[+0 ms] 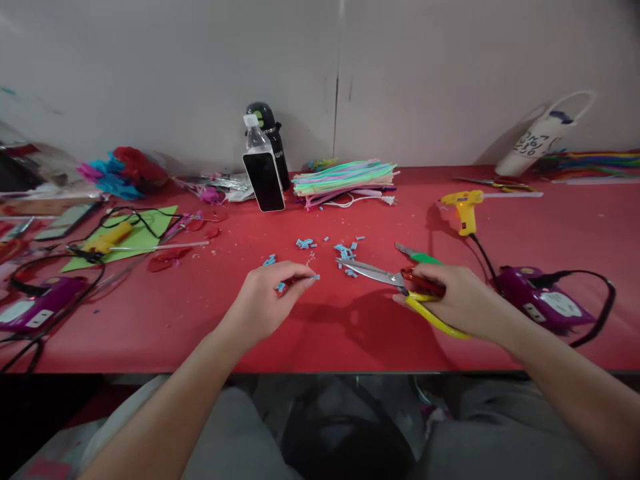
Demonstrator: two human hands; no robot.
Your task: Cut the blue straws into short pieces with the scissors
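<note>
Between thumb and forefinger, my left hand (273,297) pinches a small blue piece (316,277) above the red table (200,333). My right hand (455,297) is wrapped round the scissors (377,273), which have red and yellow handles; their blades point left. Several small blue pieces (345,252) lie at the blade tips, and another small pile (305,244) sits farther back. More blue bits (269,260) are beside my left hand, some partly hidden by it. Just behind my right hand lies a cutter with a green handle (425,258).
A phone (264,181) leans on bottles at the back, beside a bundle of pastel pipe cleaners (345,179). To the right are a yellow glue gun (466,210), a purple power box (545,300) and a white bottle (530,145). Another yellow glue gun (111,237) lies left on green paper.
</note>
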